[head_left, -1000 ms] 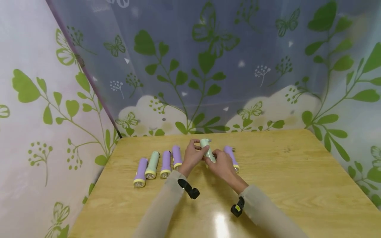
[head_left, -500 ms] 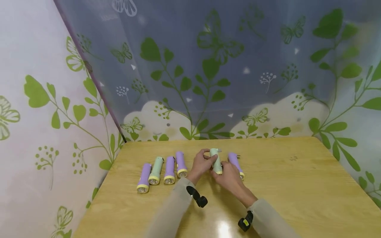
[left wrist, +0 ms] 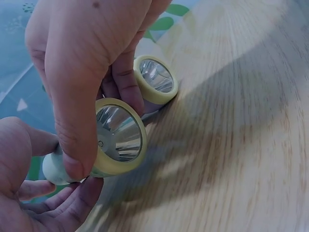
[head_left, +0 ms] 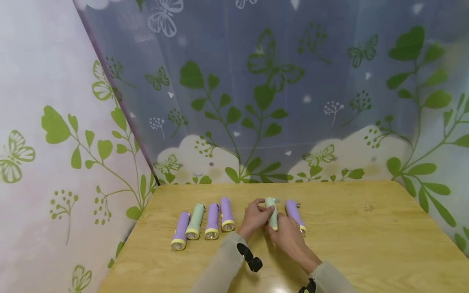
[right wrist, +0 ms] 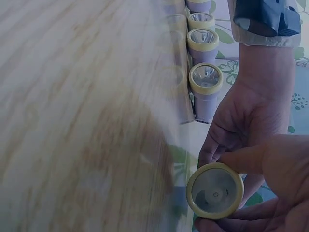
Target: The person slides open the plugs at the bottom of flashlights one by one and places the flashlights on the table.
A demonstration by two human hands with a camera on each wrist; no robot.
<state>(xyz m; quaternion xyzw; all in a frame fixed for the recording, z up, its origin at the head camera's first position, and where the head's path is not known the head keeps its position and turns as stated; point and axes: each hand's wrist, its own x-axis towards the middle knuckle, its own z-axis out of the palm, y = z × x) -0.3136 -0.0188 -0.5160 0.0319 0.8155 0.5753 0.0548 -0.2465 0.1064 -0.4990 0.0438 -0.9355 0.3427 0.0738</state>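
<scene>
Both hands hold a mint-green flashlight [head_left: 272, 215] with a yellow lens rim, just above or on the table; I cannot tell which. My left hand [head_left: 255, 217] pinches its far end, where a small plug sticks out to the right. Around the near end, by the lens, my right hand [head_left: 289, 238] has its thumb and fingers. The clear lens [left wrist: 120, 135] faces the left wrist camera. Right beside my right hand lies a purple flashlight [head_left: 294, 213] with plug prongs showing, its lens end partly hidden by that hand.
To the left, a loose row holds a green flashlight [head_left: 196, 221] and purple flashlights [head_left: 212, 221], lenses towards me. They lie on a wooden table [head_left: 366, 244]. A patterned curtain [head_left: 227, 101] hangs along its back edge, with more cloth at both sides.
The head view has tilted, so everything sits lower in it. The held green flashlight has moved slightly right, nearer the purple one, and points straighter towards me. Both hands keep their hold.
</scene>
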